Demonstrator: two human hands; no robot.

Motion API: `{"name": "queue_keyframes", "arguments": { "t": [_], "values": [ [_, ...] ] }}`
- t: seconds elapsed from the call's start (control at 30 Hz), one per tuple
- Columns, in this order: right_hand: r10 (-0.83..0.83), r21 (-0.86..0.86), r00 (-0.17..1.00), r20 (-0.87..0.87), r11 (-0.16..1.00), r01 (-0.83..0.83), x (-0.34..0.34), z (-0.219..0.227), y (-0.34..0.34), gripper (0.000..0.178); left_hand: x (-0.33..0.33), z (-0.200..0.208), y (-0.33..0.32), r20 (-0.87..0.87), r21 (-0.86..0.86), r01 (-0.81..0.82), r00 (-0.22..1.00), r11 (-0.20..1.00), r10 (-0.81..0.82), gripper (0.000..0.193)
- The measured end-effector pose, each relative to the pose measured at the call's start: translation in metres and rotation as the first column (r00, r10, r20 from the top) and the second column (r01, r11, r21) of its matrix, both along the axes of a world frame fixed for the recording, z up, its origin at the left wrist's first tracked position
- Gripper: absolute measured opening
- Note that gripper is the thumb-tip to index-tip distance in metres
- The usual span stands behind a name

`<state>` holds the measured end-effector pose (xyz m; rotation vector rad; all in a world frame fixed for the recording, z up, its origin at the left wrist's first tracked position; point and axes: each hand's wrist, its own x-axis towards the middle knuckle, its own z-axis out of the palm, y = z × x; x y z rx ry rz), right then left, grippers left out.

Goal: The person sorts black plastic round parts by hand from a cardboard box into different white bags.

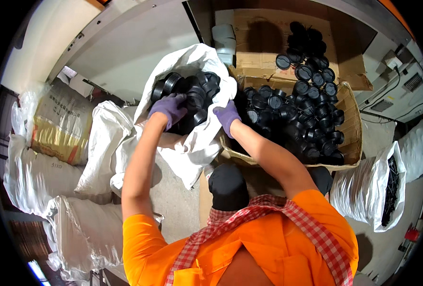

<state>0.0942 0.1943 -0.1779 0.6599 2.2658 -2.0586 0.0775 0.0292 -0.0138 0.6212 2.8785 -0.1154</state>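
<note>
A white woven sack (156, 71) stands with its mouth wide, holding several black ribbed round plastic caps (196, 97). My left hand (170, 109), in a purple glove, reaches inside its near left rim and lies on the caps, fingers stretched over them; some fingertips are hidden. At the sack's right side, my right hand (227, 116), also gloved in purple, is closed on the fabric near the rim. Just beyond that hand is a cardboard box (353, 119) heaped with similar black caps (274, 102).
More black caps pile up at the far right against an upright cardboard flap (252, 50). Filled white sacks (90, 229) line the left, beside a yellow-and-grey bag (61, 126). At right lies an open white sack (364, 190) with thin black pieces. Machine panels (135, 52) stand behind.
</note>
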Motion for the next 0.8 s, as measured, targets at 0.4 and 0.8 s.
{"name": "queue_keyframes", "arguments": {
  "t": [0.4,0.8],
  "values": [
    [0.120,-0.001,0.990,-0.069,0.993,-0.121,0.044,0.053,-0.020,0.058,-0.031,-0.036,-0.151,0.016,0.406,-0.527,0.821,0.747,0.571,0.069],
    [0.014,0.076,0.750,-0.661,0.996,0.048,0.023,0.099,-0.025,0.047,-0.018,-0.033,-0.219,0.171,0.984,-0.144,0.564,-0.108,0.807,0.036]
  ]
}}
